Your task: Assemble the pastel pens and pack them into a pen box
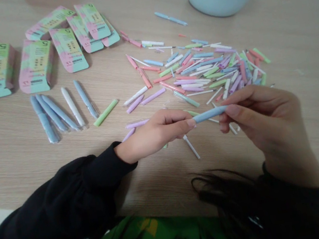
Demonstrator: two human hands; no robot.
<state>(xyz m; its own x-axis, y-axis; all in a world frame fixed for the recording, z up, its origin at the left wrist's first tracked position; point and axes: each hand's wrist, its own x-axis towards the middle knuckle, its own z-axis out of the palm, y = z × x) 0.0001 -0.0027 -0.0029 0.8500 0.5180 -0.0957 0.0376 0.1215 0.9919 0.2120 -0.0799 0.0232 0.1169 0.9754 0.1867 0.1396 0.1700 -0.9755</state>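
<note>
Centrally, slightly right of mid-frame, blue pen barrel (210, 114) lay nearly level, held at both ends. Left hand (156, 134): fingers pinched left end. Right hand (260, 119): fingers pinched right end. Loose pen parts (153, 96) lay scattered on surface (10, 160), from centre to right of frame; cartons (36, 66) stood at upper left. Judged handling: light, stiff, smooth, prone to rolling; soundest hold near ends, with modest pressure.
</note>
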